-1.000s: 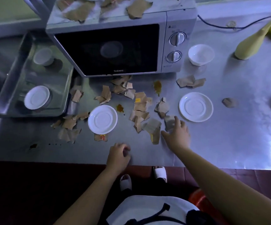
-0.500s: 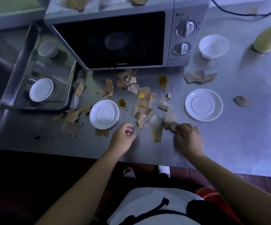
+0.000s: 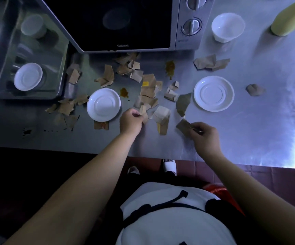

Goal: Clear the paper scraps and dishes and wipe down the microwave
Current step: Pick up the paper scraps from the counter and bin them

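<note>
Several torn brown paper scraps (image 3: 149,91) lie scattered on the steel counter in front of the silver microwave (image 3: 118,23). My left hand (image 3: 130,121) pinches a small scrap at the near edge of the pile, right of a white saucer (image 3: 104,104). My right hand (image 3: 205,137) grips a brown scrap (image 3: 184,126) lifted just off the counter. A second white saucer (image 3: 213,93) sits to the right, and a white bowl (image 3: 227,27) stands beside the microwave's dials.
A steel tray (image 3: 61,68) at the left holds a saucer (image 3: 28,76) and a small cup (image 3: 32,26). A yellow-green bottle (image 3: 290,18) lies at the far right. Brown sauce stains (image 3: 169,67) mark the counter. Loose scraps (image 3: 211,62) lie near the bowl.
My right hand closed on a scrap and drew it back toward the counter's front edge. My left hand moved forward to the pile and pinched a scrap. The camera moved closer.
</note>
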Demonstrator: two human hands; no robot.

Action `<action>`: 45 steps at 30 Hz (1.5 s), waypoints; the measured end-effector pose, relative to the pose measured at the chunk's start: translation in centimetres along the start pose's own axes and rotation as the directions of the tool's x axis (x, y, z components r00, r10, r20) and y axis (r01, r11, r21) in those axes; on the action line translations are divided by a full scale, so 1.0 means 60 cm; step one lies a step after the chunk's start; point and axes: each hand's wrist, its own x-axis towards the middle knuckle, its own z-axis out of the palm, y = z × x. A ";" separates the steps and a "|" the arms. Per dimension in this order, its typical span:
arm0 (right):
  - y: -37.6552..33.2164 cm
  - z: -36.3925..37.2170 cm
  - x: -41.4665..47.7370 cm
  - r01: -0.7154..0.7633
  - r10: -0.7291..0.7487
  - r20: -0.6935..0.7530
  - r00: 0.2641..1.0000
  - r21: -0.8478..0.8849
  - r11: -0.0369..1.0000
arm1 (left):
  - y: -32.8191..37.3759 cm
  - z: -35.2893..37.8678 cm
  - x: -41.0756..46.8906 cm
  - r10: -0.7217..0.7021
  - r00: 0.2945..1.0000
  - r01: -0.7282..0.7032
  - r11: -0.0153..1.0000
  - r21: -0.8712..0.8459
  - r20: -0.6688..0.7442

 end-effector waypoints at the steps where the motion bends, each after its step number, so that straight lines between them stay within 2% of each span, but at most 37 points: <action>1: -0.002 0.001 -0.002 -0.008 0.008 0.022 1.000 0.019 1.000 | 0.001 -0.004 -0.008 -0.008 1.000 0.008 0.998 -0.060 -0.004; 3: -0.007 0.003 -0.009 -0.013 0.007 0.094 0.996 0.065 0.998 | 0.002 -0.014 -0.028 -0.021 1.000 0.025 0.981 -0.191 0.022; 5: -0.019 0.006 -0.017 -0.027 -0.012 0.208 0.978 0.182 0.983 | 0.002 -0.024 -0.052 -0.015 0.996 0.042 0.952 -0.303 0.089; 8: -0.045 0.012 -0.030 -0.168 -0.013 0.403 0.915 0.411 0.896 | 0.007 -0.036 -0.094 0.007 0.981 0.080 0.896 -0.437 0.194; 11: -0.068 0.019 -0.036 -0.227 -0.037 0.518 0.854 0.436 0.871 | 0.014 -0.044 -0.127 0.007 0.962 0.145 0.834 -0.532 0.273; 15: -0.081 0.029 -0.040 -0.230 -0.020 0.509 0.861 0.424 0.876 | 0.006 -0.047 -0.150 0.011 0.939 0.201 0.794 -0.574 0.344; 23: -0.071 0.060 -0.038 -0.315 0.100 0.456 0.884 0.425 0.848 | -0.014 -0.025 -0.130 -0.029 0.947 0.208 0.816 -0.539 0.321; 27: -0.068 0.072 -0.035 -0.332 0.115 0.436 0.893 0.463 0.822 | -0.024 -0.014 -0.120 -0.024 0.939 0.219 0.811 -0.543 0.343; 32: -0.076 0.083 -0.030 -0.319 0.179 0.308 0.934 0.499 0.806 | -0.023 -0.023 -0.097 -0.002 0.930 0.213 0.818 -0.535 0.368; 34: -0.077 0.081 -0.028 -0.315 0.205 0.258 0.944 0.520 0.794 | -0.019 -0.032 -0.074 -0.021 0.955 0.173 0.849 -0.500 0.294; 36: -0.077 0.075 -0.027 -0.311 0.215 0.235 0.948 0.535 0.786 | -0.010 -0.041 -0.039 -0.004 0.981 0.078 0.921 -0.382 0.192; 39: -0.072 0.062 -0.032 -0.317 0.233 0.217 0.948 0.569 0.759 | 0.025 -0.051 0.021 0.153 0.982 -0.134 0.977 -0.168 0.107; 42: -0.061 0.046 -0.038 -0.311 0.265 0.166 0.950 0.593 0.743 | 0.074 -0.041 0.084 0.326 0.930 -0.337 0.941 0.041 0.173; 45: -0.048 0.032 -0.051 -0.303 0.296 0.118 0.948 0.622 0.722 | 0.116 -0.015 0.140 0.446 0.841 -0.530 0.796 0.294 0.308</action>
